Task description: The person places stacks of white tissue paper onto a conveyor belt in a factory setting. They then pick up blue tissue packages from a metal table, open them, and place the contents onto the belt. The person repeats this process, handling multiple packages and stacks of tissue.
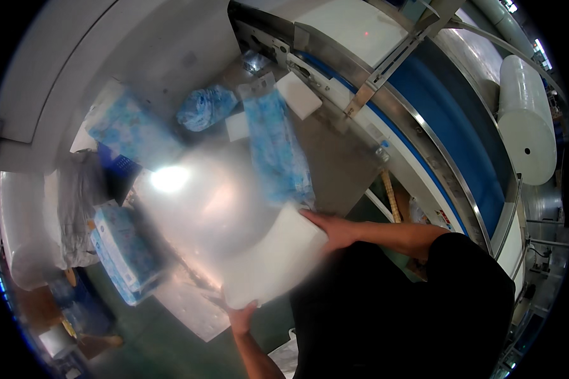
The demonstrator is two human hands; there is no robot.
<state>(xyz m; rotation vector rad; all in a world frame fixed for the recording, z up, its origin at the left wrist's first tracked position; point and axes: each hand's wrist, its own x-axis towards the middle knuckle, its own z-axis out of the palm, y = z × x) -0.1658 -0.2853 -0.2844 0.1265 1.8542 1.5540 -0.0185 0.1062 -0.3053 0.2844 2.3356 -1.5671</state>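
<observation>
A white, soft-looking block (275, 259) is held between my two hands over the near edge of a shiny metal table (199, 312). My left hand (240, 314) grips its lower left end, with the thumb on the near side. At the opposite end, my right hand (336, 231) is closed on the upper right corner. Just beyond the block lies a long blue-and-white printed plastic bag (275, 142), flat on the table. Glare and a blur in the picture's middle hide the block's fine detail.
Smaller white blocks (299, 95) and a crumpled blue plastic bundle (206, 108) lie at the back. Blue-printed packs (128, 252) stand at the left, with a larger printed pack (133, 129) behind. A blue conveyor belt (449, 120) curves along the right, beside a white roll (527, 120).
</observation>
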